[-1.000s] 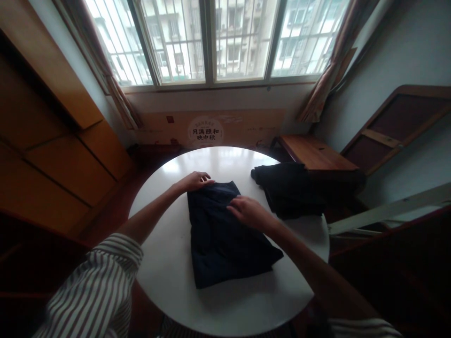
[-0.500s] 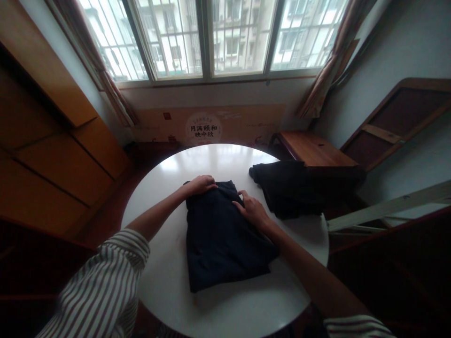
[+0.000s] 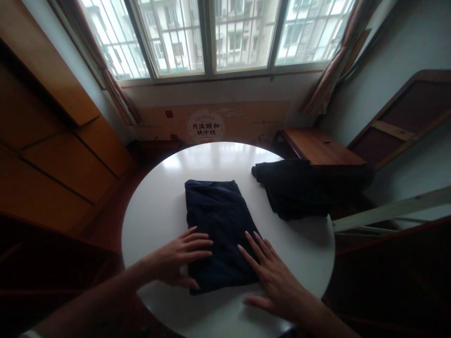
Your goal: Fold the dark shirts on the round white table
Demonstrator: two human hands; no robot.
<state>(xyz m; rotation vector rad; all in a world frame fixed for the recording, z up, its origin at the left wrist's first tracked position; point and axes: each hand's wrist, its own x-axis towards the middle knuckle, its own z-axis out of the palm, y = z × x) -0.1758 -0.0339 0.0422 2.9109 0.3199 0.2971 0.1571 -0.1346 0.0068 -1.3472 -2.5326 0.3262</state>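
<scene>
A folded dark navy garment (image 3: 221,211), perhaps trousers, lies flat on the round white table (image 3: 158,202). My left hand (image 3: 181,256) rests on its near left edge, fingers spread across the cloth and the thumb near the lower left corner. On the near right side, my right hand (image 3: 269,267) lies with fingers stretched over the fabric's edge and the thumb out over the tabletop. Neither hand grips the cloth. A second dark garment (image 3: 292,188), black and loosely bunched, lies at the table's right edge, apart from both hands.
Beyond the table on the right stands a low wooden desk or bench (image 3: 320,145). A pale bar (image 3: 387,209) runs close to the table's right edge. Wooden cabinets (image 3: 63,155) line the left, and a barred window (image 3: 211,37) spans the far wall.
Both hands have moved from the garment's far part toward me and spread open. The navy garment's near right corner, which stuck out, is now drawn in or covered by my right hand.
</scene>
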